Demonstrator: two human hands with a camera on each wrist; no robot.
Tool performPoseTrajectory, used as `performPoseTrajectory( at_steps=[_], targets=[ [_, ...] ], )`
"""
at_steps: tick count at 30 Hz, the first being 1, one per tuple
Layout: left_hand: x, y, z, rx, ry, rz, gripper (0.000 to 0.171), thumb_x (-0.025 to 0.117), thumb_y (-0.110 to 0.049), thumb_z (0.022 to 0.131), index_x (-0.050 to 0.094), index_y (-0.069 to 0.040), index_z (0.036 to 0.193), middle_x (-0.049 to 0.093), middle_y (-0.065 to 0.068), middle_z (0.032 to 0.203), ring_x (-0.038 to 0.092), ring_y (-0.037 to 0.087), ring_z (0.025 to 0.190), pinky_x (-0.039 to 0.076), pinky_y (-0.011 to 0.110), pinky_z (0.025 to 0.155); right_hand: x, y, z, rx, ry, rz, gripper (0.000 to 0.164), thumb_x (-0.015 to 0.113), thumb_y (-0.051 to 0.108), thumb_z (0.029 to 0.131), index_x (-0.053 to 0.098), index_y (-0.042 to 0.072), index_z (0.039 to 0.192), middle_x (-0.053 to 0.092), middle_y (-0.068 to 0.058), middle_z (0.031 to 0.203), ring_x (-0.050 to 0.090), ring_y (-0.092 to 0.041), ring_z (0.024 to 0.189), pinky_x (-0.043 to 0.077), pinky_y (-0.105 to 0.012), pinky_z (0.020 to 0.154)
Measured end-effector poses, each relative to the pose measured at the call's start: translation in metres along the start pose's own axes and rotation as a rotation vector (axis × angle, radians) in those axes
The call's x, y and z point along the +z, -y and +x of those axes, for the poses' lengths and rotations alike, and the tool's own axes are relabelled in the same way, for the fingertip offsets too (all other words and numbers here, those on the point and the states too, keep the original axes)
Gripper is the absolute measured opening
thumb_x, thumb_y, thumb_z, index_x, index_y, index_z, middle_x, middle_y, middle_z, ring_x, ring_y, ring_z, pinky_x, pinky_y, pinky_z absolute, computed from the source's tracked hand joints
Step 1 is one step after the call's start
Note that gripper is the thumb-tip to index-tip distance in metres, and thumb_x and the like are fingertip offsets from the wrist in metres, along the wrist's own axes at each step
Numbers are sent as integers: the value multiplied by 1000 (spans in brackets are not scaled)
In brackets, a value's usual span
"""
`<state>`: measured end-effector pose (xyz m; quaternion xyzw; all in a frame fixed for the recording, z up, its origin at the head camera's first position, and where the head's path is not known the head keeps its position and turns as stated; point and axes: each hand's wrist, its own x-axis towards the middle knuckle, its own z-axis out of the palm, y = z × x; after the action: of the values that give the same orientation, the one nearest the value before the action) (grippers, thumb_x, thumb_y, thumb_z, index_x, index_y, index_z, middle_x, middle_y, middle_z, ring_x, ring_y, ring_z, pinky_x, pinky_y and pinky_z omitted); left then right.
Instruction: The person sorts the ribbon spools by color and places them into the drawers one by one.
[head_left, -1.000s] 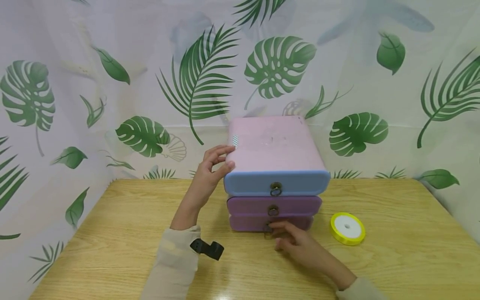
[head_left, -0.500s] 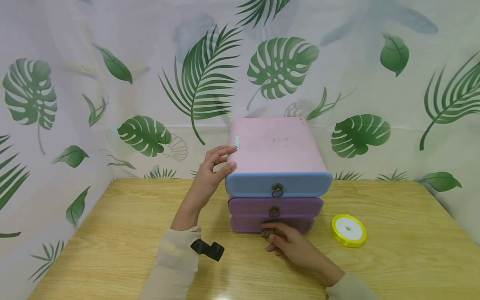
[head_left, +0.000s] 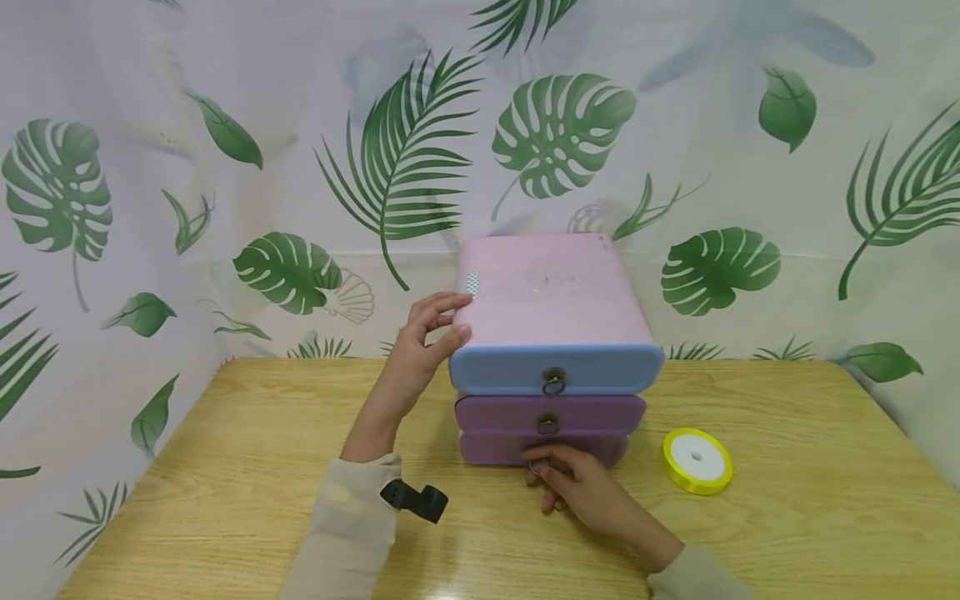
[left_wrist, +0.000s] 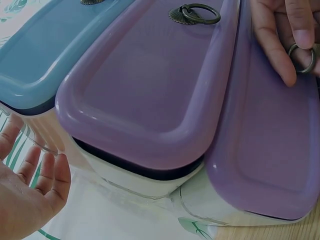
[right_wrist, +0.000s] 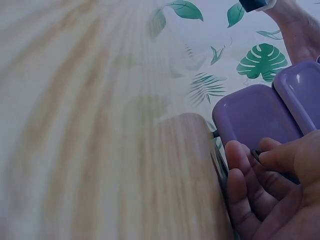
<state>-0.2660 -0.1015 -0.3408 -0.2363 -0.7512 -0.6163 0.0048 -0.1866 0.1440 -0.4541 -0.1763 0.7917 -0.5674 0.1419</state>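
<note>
A small chest with a pink top stands at the back of the table, with a blue top drawer and two purple drawers below. My left hand rests on the chest's upper left edge, fingertips and thumb touching it. At the lowest purple drawer, my right hand pinches the metal ring pull between thumb and fingers. The middle purple drawer has its own ring pull, hanging free. All three drawer fronts look pushed in.
A yellow-rimmed roll with a white face lies on the wooden table, right of the chest. Behind it hangs a leaf-patterned cloth. A black strap sits around the left sleeve.
My right hand has moved slightly left onto the lowest drawer's ring and its fingers have closed around it. The left hand and the chest have stayed in place.
</note>
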Motion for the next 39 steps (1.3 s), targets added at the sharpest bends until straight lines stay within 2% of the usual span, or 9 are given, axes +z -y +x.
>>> performPoseTrajectory(
  at_steps=[7,20,30,39],
  targets=[
    [0,1,-1,16,-5,1,60,59,-53,90,50,-20,139,27,0,151,36,29,130,41,47,97,1,2,-5,37,-1,-7,31,44,10,102,55,-3,128,64,-20,106,62,-9,68,50,-22,60],
    [1,2,1,12,-1,-1,67,59,-61,86,50,-21,140,26,0,152,35,30,131,40,51,99,-1,1,-11,35,7,-55,29,45,9,101,58,-1,126,67,-18,107,63,-10,69,51,-23,59],
    [0,1,1,9,-7,2,58,59,-51,91,50,-22,140,26,0,152,35,30,131,40,51,100,0,6,-11,31,-1,-55,29,46,6,100,60,0,125,67,-19,106,63,-10,66,51,-24,56],
    [0,1,-1,6,-6,-3,56,59,-49,92,50,-21,140,27,0,152,36,29,130,41,50,99,8,4,-16,36,5,-42,28,47,5,100,61,1,124,67,-18,106,62,-11,66,55,-27,65]
  ],
)
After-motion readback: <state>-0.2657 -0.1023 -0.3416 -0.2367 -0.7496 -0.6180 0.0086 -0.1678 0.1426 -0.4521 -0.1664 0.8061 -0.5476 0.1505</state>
